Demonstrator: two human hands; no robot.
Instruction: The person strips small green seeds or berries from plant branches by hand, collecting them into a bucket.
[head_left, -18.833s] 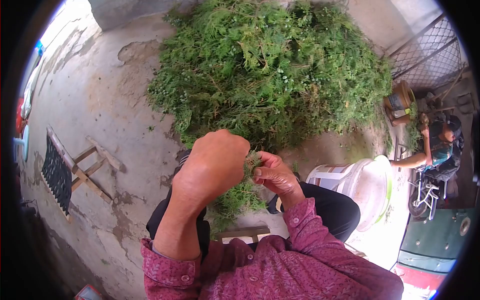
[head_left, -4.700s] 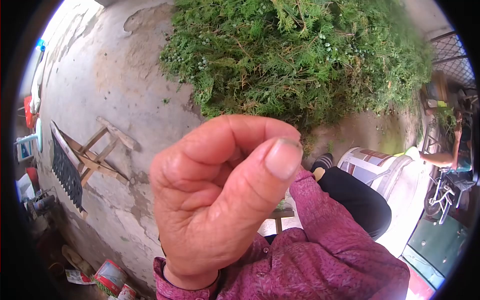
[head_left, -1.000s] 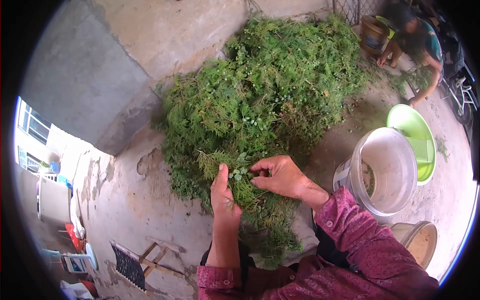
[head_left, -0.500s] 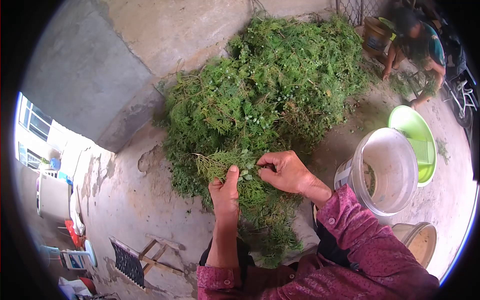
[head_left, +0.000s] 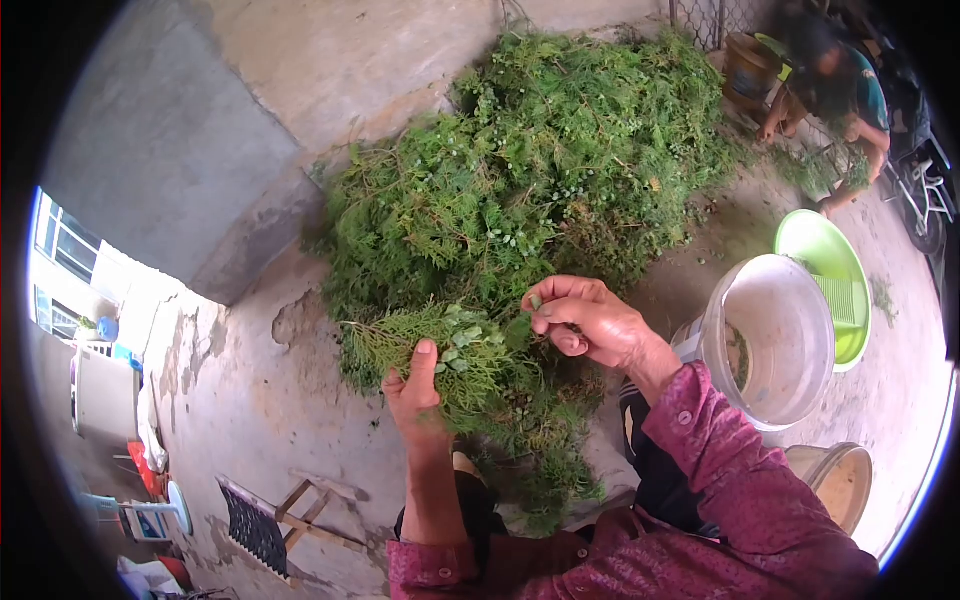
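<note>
My left hand (head_left: 418, 400) is closed round the stem of a leafy green sprig (head_left: 460, 355) that bears pale green cones. To its right, my right hand (head_left: 590, 320) pinches a small green cone (head_left: 536, 301) between thumb and fingertips, apart from the sprig. Behind and below both hands spreads a large pile of green branches (head_left: 560, 150), many with small cones among the flat, scaly leaves.
Right of my hands stand a white bucket (head_left: 780, 340), a green basin (head_left: 850, 290) and another bucket (head_left: 843, 490). A person (head_left: 850, 90) crouches at the upper right beside a brown bucket (head_left: 750, 70). A folding stool (head_left: 290, 525) lies at the lower left.
My left hand has moved left and slightly down with the sprig. My right hand has drawn away from it, a small cone now showing at its fingertips. The other person's arm has shifted.
</note>
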